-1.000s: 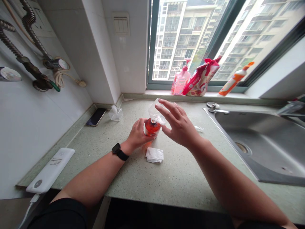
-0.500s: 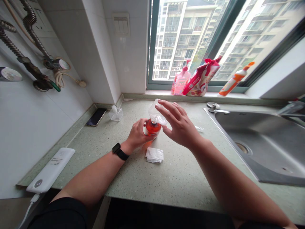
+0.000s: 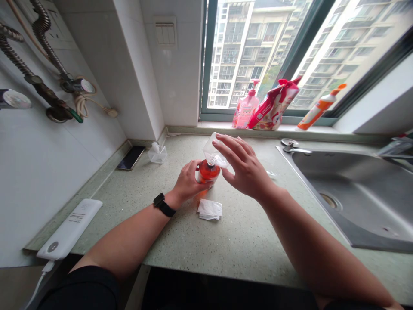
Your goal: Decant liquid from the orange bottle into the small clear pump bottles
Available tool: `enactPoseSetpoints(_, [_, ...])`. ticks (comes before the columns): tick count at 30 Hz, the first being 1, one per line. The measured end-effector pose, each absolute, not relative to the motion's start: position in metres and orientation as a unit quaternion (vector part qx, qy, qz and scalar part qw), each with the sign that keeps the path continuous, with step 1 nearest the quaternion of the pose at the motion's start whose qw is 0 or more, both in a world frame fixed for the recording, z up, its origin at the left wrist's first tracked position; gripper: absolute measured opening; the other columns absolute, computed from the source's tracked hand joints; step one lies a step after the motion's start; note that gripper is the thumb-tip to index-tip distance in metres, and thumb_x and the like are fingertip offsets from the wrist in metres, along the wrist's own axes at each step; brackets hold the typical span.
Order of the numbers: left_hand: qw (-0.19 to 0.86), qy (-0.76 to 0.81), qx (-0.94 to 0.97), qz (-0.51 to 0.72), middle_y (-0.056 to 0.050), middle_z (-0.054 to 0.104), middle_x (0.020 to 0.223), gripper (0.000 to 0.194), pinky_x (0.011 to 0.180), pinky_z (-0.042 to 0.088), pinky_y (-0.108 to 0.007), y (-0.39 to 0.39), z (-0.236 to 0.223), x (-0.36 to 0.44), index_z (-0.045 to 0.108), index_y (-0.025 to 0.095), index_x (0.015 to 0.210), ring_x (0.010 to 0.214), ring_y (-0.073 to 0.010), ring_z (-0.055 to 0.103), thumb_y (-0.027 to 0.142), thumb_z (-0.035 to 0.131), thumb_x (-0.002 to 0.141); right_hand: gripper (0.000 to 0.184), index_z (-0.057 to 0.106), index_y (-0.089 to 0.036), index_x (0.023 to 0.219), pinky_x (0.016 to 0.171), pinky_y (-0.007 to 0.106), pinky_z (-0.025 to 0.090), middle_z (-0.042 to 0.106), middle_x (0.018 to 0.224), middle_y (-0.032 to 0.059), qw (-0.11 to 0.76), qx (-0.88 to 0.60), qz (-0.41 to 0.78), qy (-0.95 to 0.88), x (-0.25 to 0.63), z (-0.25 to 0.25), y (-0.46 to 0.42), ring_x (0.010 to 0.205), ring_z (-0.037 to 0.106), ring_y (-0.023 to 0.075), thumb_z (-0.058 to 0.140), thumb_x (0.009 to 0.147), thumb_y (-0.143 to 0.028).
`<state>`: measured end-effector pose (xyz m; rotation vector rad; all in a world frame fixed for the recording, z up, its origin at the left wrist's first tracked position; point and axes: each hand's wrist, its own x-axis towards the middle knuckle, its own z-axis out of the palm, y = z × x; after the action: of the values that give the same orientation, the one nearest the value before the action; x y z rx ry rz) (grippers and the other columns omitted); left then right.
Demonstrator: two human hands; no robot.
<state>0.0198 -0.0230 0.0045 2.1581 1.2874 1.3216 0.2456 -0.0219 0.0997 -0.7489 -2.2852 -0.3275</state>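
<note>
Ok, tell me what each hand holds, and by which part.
The left hand grips the red bottle around its body; the right hand holds the tilted clear container by its side.

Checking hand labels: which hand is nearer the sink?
Right. The right hand is at the clear container, left of the sink; the left hand is farther left, around the red bottle.

1. Speckled pale-green stone-look surface [image 3: 180, 245], raised edging along the walls.
2. Left: glossy white tiled wall [image 3: 29, 172]; ribbed metal pipes [image 3: 41, 26] mounted high on it.
3. White three-rocker wall switch [image 3: 165, 33], left of window.
4. Dark-green-framed sliding window [image 3: 305, 43]; bright daylight; pale multi-storey apartment buildings [image 3: 234, 56] outside.
5. Right: rounded-corner stainless-steel sink [image 3: 361, 189] set into surface; grey drain [image 3: 329, 201] visible.
</note>
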Motion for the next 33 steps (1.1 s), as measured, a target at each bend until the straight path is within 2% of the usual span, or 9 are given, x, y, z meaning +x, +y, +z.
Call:
enactPoseSetpoints(6, [0.154, 0.449, 0.752, 0.457, -0.011, 0.073, 0.123, 0.061, 0.100, 0.059, -0.050, -0.0226, 0.0035, 0.0196, 0.060, 0.025, 0.129, 0.112, -0.0317, 0.071, 0.045, 0.093, 0.081, 0.108, 0.009, -0.045, 0.176, 0.131, 0.065, 0.037, 0.045, 0.174, 0.0041, 0.347, -0.290, -0.124, -0.883, 0.2457, 0.0997, -0.0212, 0.158, 0.047, 0.0342, 0.059, 0.090, -0.002])
enactPoseSetpoints(13, [0.153, 0.440, 0.754, 0.463, -0.011, 0.072, 0.121, 0.063, 0.098, 0.059, -0.049, -0.0216, 0.0016, 0.0197, 0.059, 0.023, 0.130, 0.109, -0.0305, 0.070, 0.049, 0.091, 0.083, 0.104, 0.015, -0.041, 0.176, 0.131, 0.062, 0.037, 0.047, 0.173, 0.0061, 0.354, -0.285, -0.129, -0.881, 0.2457, 0.0995, -0.0196, 0.158, 0.047, 0.0332, 0.059, 0.090, -0.002])
enactPoseSetpoints(24, [0.162, 0.431, 0.748, 0.478, -0.010, 0.073, 0.122, 0.058, 0.096, 0.062, -0.046, -0.0240, 0.0064, 0.0207, 0.059, 0.023, 0.127, 0.111, -0.0290, 0.073, 0.041, 0.092, 0.083, 0.104, 0.015, -0.040, 0.176, 0.131, 0.061, 0.037, 0.047, 0.173, 0.0055, 0.355, -0.275, -0.128, -0.884, 0.2439, 0.1000, -0.0187, 0.158, 0.047, 0.0334, 0.059, 0.090, -0.002])
enactPoseSetpoints(33, [0.158, 0.426, 0.750, 0.481, -0.011, 0.073, 0.123, 0.059, 0.097, 0.062, -0.048, -0.0234, 0.0066, 0.0197, 0.058, 0.023, 0.128, 0.111, -0.0294, 0.073, 0.042, 0.093, 0.084, 0.102, 0.018, -0.040, 0.175, 0.133, 0.060, 0.035, 0.050, 0.171, 0.0053, 0.360, -0.262, -0.132, -0.886, 0.2406, 0.1021, -0.0224, 0.159, 0.046, 0.0313, 0.059, 0.091, 0.000])
